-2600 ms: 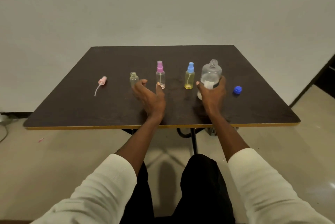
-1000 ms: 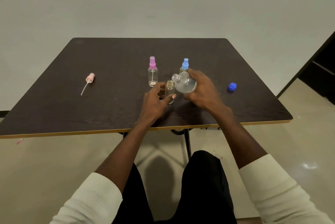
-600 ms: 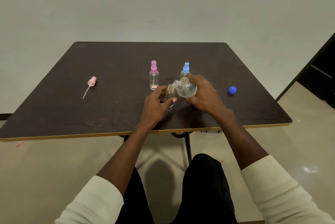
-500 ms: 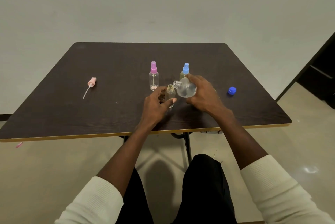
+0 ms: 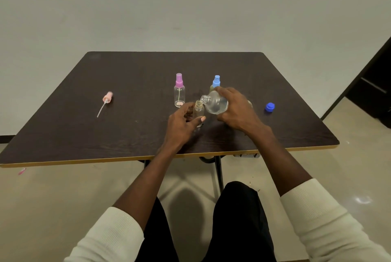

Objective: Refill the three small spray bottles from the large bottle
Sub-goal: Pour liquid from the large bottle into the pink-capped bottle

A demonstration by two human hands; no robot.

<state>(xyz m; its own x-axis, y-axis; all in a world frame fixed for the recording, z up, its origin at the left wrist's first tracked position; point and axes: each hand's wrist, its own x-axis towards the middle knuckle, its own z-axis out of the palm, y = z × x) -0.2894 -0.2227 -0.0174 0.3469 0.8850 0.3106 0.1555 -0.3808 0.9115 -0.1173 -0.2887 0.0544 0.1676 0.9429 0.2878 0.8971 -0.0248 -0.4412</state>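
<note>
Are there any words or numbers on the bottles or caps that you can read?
None can be read.
large bottle: its label is hidden under the right hand.
Pink-capped bottle, blue-capped bottle, open small bottle, blue cap: no print shows.

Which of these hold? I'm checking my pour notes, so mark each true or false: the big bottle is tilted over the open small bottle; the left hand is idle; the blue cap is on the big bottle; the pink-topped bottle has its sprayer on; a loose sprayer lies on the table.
1. The big bottle is tilted over the open small bottle. True.
2. The left hand is idle. False: it holds the open small bottle.
3. The blue cap is on the big bottle. False: it lies on the table.
4. The pink-topped bottle has its sprayer on. True.
5. A loose sprayer lies on the table. True.
</note>
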